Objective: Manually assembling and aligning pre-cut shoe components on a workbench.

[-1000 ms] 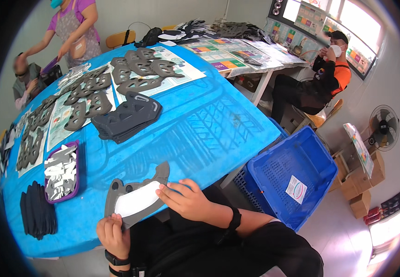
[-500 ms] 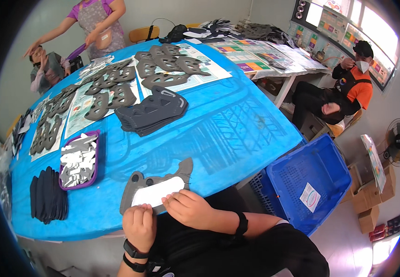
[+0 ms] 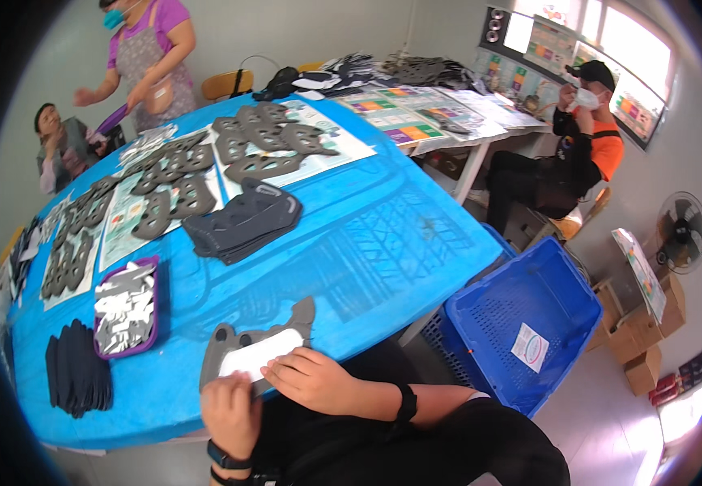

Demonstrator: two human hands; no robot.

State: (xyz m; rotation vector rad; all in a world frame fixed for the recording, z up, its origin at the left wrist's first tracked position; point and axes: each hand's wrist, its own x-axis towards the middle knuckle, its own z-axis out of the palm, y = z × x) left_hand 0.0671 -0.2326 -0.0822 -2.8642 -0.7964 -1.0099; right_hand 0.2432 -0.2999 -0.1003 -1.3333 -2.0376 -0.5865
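At the table's near edge lies a grey, flat, curved fabric-like piece [image 3: 215,356] with dark round spots and a white panel [image 3: 260,353] on its near side. My left hand [image 3: 231,415] has its fingers curled closed at the piece's lower left edge. Beside it, my right hand [image 3: 312,381] pinches the lower edge, fingers bent over the white panel. The fingertips hide part of that edge. Beyond the piece sits a stack of dark grey shaped pieces [image 3: 242,225]. To the left is a purple tray [image 3: 155,312] of white and grey strips, with a black stack of long pieces [image 3: 78,374] nearer me.
A blue cloth [image 3: 367,283] covers the table. Grey cut-out pieces [image 3: 263,168] lie on printed sheets farther back. Blue crates [image 3: 565,356] stand right of the table. One person [image 3: 157,65] stands and another [image 3: 63,146] sits at far left; a masked person [image 3: 565,154] sits at right.
The whole view has shifted, moving the table leftward and downward in the picture. My hands stay on the grey piece. The standing person's outstretched arm has come down; the right-hand person's hands are raised near the mask.
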